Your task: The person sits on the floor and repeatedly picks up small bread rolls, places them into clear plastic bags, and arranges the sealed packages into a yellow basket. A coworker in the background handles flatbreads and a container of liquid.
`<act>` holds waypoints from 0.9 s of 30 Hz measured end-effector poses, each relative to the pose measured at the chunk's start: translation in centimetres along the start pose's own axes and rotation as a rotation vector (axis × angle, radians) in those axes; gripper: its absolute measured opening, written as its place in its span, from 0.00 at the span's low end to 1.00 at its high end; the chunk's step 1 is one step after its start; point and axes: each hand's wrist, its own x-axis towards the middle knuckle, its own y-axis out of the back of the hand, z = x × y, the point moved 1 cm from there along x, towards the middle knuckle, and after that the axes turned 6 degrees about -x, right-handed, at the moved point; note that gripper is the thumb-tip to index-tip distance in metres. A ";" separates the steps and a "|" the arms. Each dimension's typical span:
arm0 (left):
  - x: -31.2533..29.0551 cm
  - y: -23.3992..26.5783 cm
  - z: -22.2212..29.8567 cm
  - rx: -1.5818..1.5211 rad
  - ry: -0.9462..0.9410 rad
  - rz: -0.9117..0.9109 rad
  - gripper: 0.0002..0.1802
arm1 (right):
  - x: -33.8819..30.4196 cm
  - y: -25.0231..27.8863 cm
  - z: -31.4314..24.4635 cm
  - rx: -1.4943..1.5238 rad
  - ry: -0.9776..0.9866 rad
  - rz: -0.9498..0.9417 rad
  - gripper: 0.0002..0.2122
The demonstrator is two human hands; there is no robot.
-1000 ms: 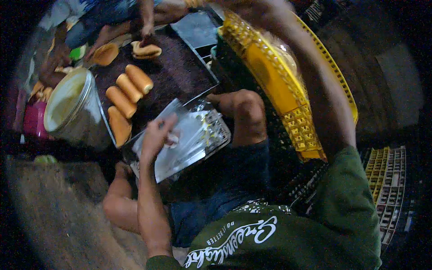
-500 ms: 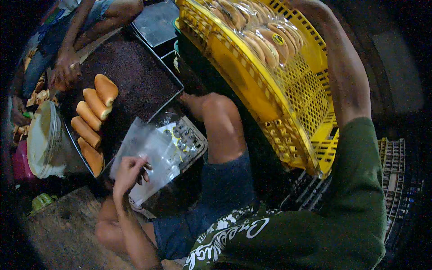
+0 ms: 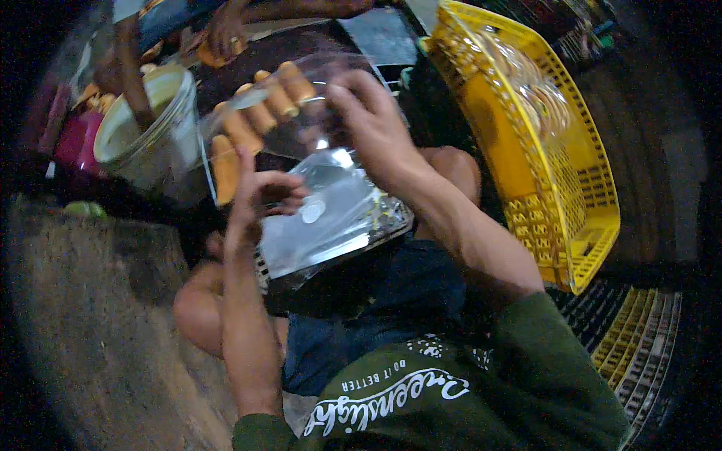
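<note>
Right hand (image 3: 368,124): fingers and thumb look closed together on the edge of a thin film; blur hides the exact pinch.
Clear bag (image 3: 308,113): spans from this grip toward the left, above the bread. The film seems very thin, so an uneven pull from 1 side could tear or crumple it.
Left hand (image 3: 259,192): left of the grip and lower, thumb near the film, other fingers apart; whether it clamps the film, I cannot tell. If it does not hold, the loose side could fold back.
Bag stack (image 3: 331,225): below the grip, flat and fanned on a patterned tray (image 3: 401,219) — a brush of the wrist could make the slippery sheets slide.
Bread rolls (image 3: 259,113): beyond the film, left of the grip, at least 4 in a row. A low sweep could disorder them.
Bucket (image 3: 171,120): farther left; a co-worker's arm (image 3: 135,94) reaches into it.
Yellow crate (image 3: 489,143): far right of the grip, seemingly tilted — a knock from the right elbow could shift the packed bread (image 3: 545,109) inside.
</note>
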 end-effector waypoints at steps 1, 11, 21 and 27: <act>0.1 -1.4 -0.2 -0.124 0.031 0.013 0.32 | -1.2 0.7 0.3 0.179 -0.154 -0.023 0.08; 0.0 -2.3 3.1 -0.354 -0.625 0.740 0.15 | -3.2 0.7 -3.2 0.135 -0.328 0.010 0.18; 0.1 4.3 5.0 -0.592 -0.739 0.937 0.28 | 9.7 -0.3 15.1 -0.719 0.036 0.175 0.22; 2.3 6.6 2.5 -0.405 -0.832 1.032 0.33 | 3.0 9.3 0.8 -0.096 -0.203 0.086 0.22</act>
